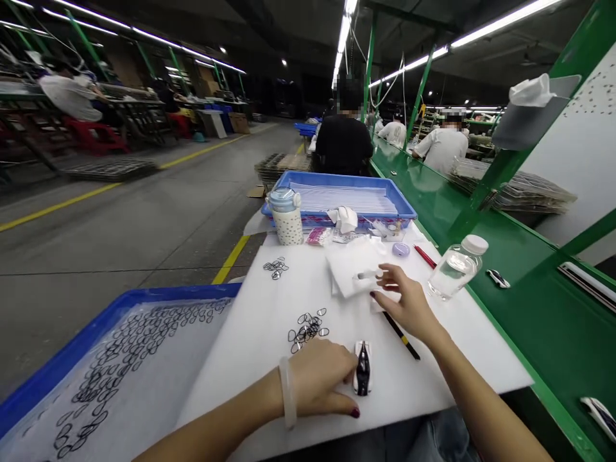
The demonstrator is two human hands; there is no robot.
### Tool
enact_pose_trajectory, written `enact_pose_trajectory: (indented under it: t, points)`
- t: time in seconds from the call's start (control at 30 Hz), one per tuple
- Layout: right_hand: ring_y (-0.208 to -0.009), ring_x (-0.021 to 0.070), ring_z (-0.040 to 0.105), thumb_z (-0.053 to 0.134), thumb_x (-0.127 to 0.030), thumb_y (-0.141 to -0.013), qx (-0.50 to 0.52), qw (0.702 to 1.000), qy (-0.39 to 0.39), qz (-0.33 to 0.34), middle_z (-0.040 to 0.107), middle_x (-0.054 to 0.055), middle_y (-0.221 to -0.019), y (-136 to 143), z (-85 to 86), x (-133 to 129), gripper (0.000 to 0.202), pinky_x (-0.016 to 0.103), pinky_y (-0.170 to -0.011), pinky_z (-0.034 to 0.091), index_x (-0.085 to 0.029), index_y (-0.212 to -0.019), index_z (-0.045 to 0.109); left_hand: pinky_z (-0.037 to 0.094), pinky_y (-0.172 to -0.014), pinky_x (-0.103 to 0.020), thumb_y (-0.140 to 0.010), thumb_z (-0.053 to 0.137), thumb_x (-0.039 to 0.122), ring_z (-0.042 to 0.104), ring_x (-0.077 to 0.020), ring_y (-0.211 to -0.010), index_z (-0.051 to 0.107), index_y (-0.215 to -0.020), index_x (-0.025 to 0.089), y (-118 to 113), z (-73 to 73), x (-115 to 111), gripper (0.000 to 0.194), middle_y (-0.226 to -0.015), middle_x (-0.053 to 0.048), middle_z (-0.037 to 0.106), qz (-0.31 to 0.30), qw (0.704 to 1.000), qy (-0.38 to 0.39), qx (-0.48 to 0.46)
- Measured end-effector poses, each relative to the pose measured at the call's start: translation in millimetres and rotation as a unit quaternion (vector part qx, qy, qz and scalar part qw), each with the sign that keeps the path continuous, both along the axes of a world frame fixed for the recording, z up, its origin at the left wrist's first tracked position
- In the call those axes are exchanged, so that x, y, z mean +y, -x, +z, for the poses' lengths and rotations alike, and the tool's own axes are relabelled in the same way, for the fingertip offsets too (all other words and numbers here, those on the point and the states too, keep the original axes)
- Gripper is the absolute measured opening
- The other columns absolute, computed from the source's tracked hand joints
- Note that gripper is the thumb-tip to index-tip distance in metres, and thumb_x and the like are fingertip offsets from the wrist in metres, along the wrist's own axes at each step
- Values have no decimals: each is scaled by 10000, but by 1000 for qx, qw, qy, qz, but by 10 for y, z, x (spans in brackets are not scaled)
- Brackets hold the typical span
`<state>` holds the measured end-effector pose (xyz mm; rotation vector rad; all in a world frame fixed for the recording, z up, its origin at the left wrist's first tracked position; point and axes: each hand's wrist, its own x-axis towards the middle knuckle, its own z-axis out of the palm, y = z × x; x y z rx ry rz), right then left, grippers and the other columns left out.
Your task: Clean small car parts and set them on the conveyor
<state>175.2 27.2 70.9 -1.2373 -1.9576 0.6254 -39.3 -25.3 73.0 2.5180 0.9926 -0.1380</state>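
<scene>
My left hand (pixel 321 377) hovers low over the white work surface, its thumb apart from the bent fingers. The fingertips are beside the left edge of a small black-and-white car-shaped piece (pixel 362 369); whether they touch it I cannot tell. A cluster of thin black rings (pixel 307 328) lies just beyond this hand. My right hand (pixel 409 300) reaches over white tissue sheets (pixel 351 260), thumb and fingers apart. Close to its fingertips is a small shiny grey-white item (pixel 366 275), too small to name. Beneath it lies a black stick with a yellow band (pixel 402 336).
A blue tray of black rings (pixel 144 346) stands left; another blue tray (pixel 337 192) is at the back. Around the surface are a cup (pixel 287 221), a clear bottle (pixel 456 268), a red pen (pixel 424 256) and more rings (pixel 276 266). A person in black (pixel 344 141) sits ahead.
</scene>
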Motion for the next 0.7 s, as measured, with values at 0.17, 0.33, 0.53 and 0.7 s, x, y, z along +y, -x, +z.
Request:
enact_pose_trajectory:
  t: [0.17,0.33,0.53,0.7]
  points:
    - [-915,240,678,546,-322,-924,-49,995,63,58,714,70,-973,212,74,413,190,427,-874,509,-219,-1067,615,466,-641,-295,-750,797,469,663,-215,-792,618,-845,207,10,-64,28,331,-913,-26,695,-55,994,-49,-77]
    - [-1035,227,650,459,-419,-980,32,987,125,93,686,100,-1122,111,277,341,284,379,-875,502,-195,-997,633,520,-852,-426,-703,836,481,604,-326,-1079,587,-1155,185,-61,-83,10,595,-1281,-126,613,-53,989,-130,-52]
    - [-740,156,502,641,-349,-875,316,936,137,71,549,4,-781,113,-21,-246,146,304,-711,408,-204,-858,634,550,-867,-467,-768,773,332,623,-333,-1065,608,-1149,131,-100,-153,-40,461,-1243,-159,641,-34,992,-95,-82]
    - [-595,136,346,632,-701,-783,384,909,154,52,377,-28,-637,215,-225,-504,527,300,-584,311,-207,-659,499,561,-872,-443,-742,720,335,663,-289,-978,647,-1081,176,-114,-256,-44,382,-1084,-96,719,73,968,-36,-238]
